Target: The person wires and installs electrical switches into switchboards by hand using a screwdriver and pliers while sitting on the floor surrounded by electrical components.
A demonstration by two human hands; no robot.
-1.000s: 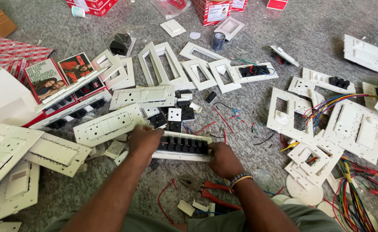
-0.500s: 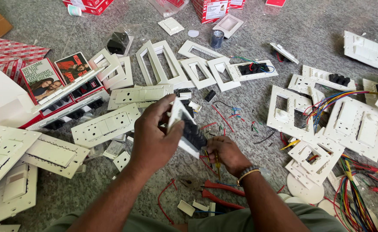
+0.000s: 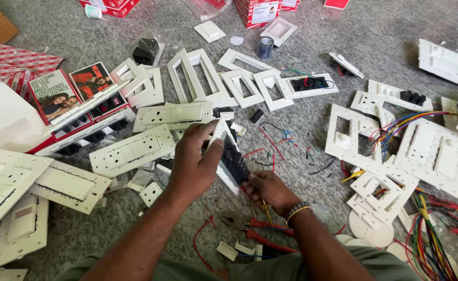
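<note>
Both hands are closed: a tilted switch plate (image 3: 229, 156) is gripped by the left hand (image 3: 195, 164), a screwdriver (image 3: 266, 211) by the right hand (image 3: 269, 190). A grey speckled floor (image 3: 385, 26) is littered with white frames (image 3: 197, 78) and coloured wires (image 3: 432, 234).

The left hand (image 3: 195, 166) covers most of the white switch panel (image 3: 229, 156), so its front face can't be seen. The screwdriver (image 3: 265, 211) tip is buried under the right hand (image 3: 270, 190), and the coloured wires (image 3: 437, 244) run off the floor's right edge.
</note>
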